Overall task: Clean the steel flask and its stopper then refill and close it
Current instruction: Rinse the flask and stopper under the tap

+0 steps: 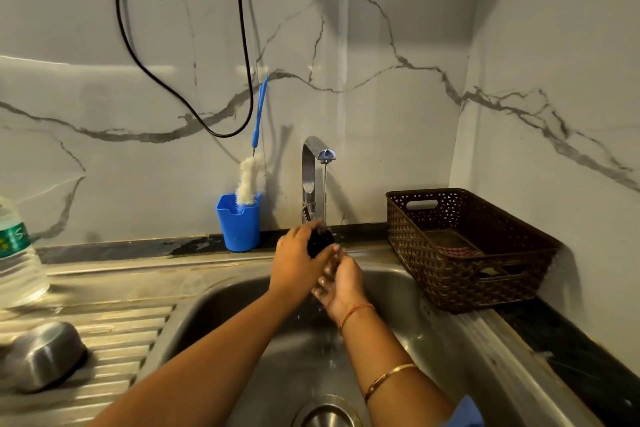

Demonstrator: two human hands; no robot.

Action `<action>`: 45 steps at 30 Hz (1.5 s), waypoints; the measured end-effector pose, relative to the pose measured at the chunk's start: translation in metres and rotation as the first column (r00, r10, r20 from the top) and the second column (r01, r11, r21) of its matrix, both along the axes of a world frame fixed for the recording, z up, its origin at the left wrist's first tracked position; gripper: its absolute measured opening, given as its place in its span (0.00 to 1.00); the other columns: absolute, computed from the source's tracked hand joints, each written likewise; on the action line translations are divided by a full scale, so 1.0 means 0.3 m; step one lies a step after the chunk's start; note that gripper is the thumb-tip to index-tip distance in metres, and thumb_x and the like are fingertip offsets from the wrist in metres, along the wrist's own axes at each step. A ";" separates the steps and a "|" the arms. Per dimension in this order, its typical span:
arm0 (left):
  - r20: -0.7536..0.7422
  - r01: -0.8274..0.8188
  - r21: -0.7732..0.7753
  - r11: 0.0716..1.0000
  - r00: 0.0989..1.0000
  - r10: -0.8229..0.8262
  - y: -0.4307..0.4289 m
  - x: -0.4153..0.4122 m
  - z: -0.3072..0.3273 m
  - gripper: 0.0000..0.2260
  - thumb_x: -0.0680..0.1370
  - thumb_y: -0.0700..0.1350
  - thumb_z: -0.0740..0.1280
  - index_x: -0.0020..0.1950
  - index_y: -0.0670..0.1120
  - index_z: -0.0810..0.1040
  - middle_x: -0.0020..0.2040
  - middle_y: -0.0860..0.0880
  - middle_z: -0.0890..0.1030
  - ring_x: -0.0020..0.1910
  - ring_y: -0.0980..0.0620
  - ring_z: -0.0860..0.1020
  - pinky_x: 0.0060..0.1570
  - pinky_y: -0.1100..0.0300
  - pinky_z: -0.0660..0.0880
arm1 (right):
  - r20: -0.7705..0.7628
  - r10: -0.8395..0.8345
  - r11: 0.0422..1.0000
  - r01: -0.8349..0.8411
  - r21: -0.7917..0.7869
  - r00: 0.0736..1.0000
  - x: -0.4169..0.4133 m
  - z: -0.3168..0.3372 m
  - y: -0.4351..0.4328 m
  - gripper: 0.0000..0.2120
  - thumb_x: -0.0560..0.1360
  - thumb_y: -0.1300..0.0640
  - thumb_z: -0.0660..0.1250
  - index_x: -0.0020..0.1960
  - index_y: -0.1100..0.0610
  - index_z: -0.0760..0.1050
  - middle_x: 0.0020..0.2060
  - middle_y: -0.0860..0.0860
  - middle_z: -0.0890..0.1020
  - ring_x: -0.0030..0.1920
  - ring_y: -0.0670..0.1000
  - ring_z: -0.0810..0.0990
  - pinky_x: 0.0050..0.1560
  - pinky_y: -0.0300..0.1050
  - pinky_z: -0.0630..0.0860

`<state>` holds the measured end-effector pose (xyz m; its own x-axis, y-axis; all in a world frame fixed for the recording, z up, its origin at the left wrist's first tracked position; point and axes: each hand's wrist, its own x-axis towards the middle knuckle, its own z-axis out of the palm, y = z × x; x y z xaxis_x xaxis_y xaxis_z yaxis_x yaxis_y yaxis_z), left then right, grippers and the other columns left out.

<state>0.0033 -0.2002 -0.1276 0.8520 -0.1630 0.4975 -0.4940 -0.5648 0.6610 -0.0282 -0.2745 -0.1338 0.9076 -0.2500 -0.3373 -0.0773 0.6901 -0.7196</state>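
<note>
You are in the stopper-washing part of the job. Your left hand [296, 255], at the centre of the frame, grips the dark stopper [320, 241] with its fingers curled round it, holding it right under the thin stream from the tap [311, 177]. Your right hand [341, 282] sits just below, palm up and loosely cupped, its fingers touching the underside of the stopper; water runs over it and down into the sink [221, 308].

What looks like the steel flask [46, 355] lies on its side on the ribbed drainer of the tabletop at the lower left of the frame, well apart from your hands. It is blurred, so you cannot tell from here whether it has been washed.

The bottle brush [249, 180] stands in the blue cup [239, 224] left of the tap. A clear water bottle [17, 253] stands at the left edge, the likely source for the refill.

In my judgement the task is less than halfway along: the stopper rinse is under way, and the refill and the closing are not yet done.
</note>
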 end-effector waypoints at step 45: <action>-0.222 -0.395 0.584 0.709 0.763 0.607 0.948 -0.448 0.157 0.22 0.73 0.54 0.71 0.63 0.48 0.71 0.61 0.45 0.77 0.60 0.42 0.75 0.59 0.49 0.73 | -0.052 0.237 0.366 -0.139 -0.920 0.970 -0.190 -0.027 0.173 0.12 0.80 0.55 0.58 0.50 0.60 0.78 0.40 0.51 0.77 0.46 0.51 0.74 0.47 0.45 0.69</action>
